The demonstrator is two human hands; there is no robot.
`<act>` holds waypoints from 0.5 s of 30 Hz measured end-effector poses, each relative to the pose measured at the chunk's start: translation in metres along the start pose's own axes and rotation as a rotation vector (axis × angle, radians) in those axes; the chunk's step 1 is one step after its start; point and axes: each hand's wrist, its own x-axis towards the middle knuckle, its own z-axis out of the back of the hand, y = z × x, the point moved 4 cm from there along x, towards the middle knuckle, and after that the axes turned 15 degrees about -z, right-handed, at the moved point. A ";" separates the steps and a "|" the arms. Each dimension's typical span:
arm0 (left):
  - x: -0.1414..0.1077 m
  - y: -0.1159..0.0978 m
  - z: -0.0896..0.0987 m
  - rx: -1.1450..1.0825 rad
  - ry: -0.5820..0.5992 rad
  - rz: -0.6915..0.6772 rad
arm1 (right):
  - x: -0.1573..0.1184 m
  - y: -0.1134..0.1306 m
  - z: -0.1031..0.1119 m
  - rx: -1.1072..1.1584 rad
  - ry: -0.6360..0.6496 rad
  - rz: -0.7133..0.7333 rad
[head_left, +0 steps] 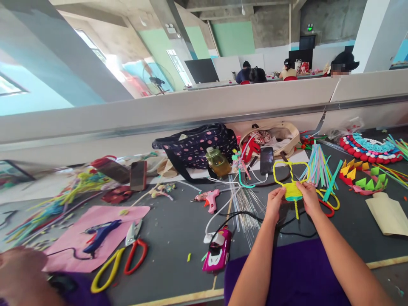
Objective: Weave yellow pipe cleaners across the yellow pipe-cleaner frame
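Note:
A yellow pipe-cleaner figure (291, 190) has two open loops at the top, a wrapped body with a teal lower edge and a twisted stem below. My left hand (276, 203) pinches the left side of its body. On the right side, the fingers of my right hand (308, 196) are closed on the same body. Scissors with yellow and red handles (333, 203) lie just behind my right hand. Thin metal wires (247, 208) are spread to the left of my left hand.
A pink glue gun (208, 199), a magenta car-shaped power strip (219, 253) and black cables lie left of my hands. Pastel pipe cleaners (317, 163) stand behind. Another person's blurred hand (22, 272) is at far left, near a blue glue gun (101, 234) and open scissors (135, 248).

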 end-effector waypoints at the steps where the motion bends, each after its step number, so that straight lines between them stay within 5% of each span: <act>1: 0.000 0.000 0.000 -0.011 -0.003 0.008 | 0.001 -0.001 0.000 0.013 0.003 -0.014; 15: 0.001 0.004 0.004 0.007 -0.038 -0.020 | -0.008 0.002 -0.011 0.076 0.108 -0.158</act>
